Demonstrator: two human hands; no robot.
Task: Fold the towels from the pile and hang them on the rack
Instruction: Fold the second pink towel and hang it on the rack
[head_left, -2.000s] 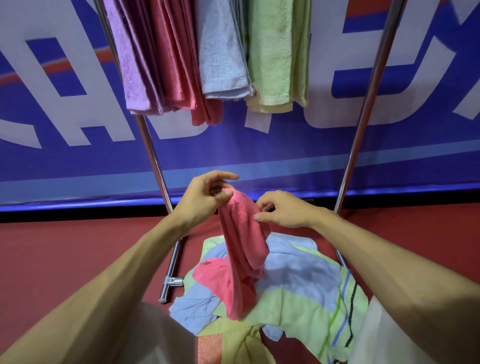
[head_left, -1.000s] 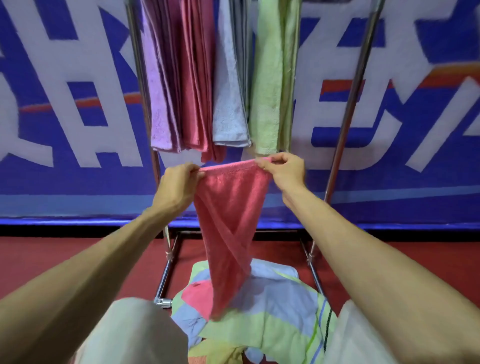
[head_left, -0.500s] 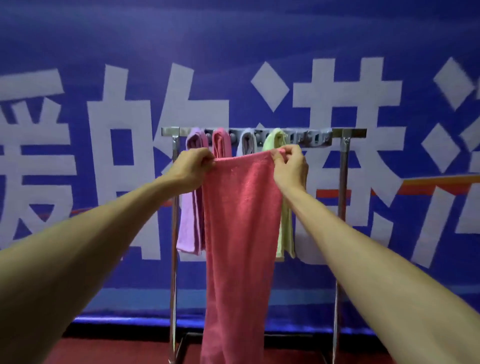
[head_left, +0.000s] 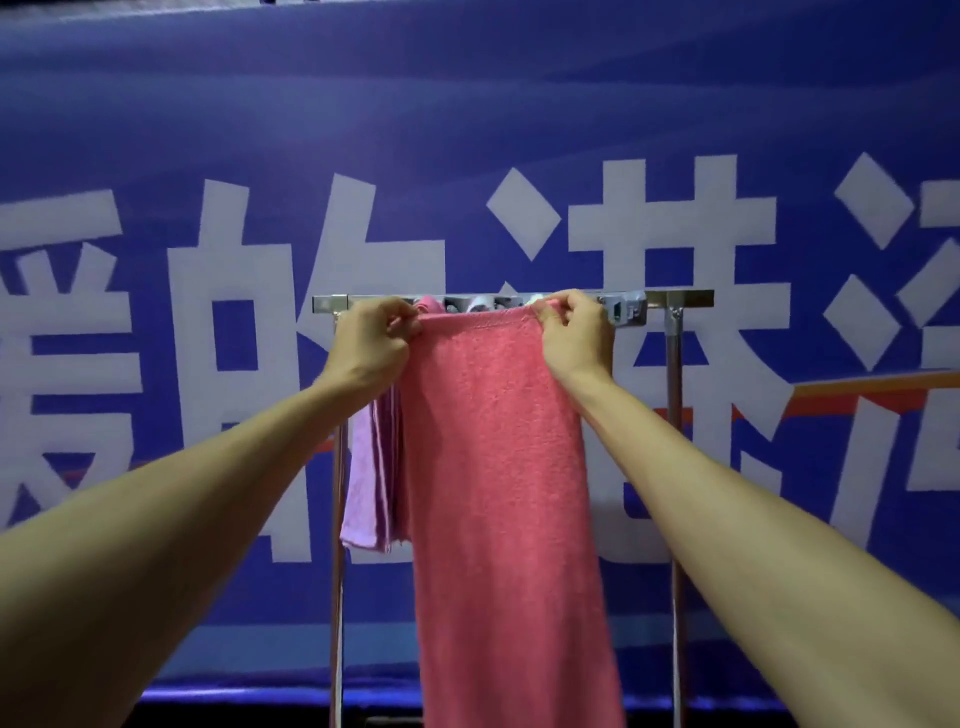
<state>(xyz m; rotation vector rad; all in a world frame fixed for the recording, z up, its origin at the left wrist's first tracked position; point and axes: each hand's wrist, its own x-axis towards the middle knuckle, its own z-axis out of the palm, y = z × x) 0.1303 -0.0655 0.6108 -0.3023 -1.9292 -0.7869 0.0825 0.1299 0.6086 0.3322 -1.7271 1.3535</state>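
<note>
A pink towel (head_left: 498, 493) hangs full length in front of me, held up by its top edge. My left hand (head_left: 371, 340) pinches the top left corner and my right hand (head_left: 571, 332) pinches the top right corner. The top edge is level with the metal rack's top bar (head_left: 680, 299), just in front of it. A purple towel (head_left: 366, 483) hangs on the rack at the left, and the tops of other hung towels (head_left: 480, 304) peek above the pink one. The pile is out of view below.
The rack's right post (head_left: 674, 467) and left post (head_left: 337, 597) run down either side of the towel. A blue banner (head_left: 519, 104) with large white characters fills the wall behind the rack.
I lifted the pink towel from the pile, spread its top edge between both hands and raised it to the rack's bar. My view tilted up from the pile to the rack top.
</note>
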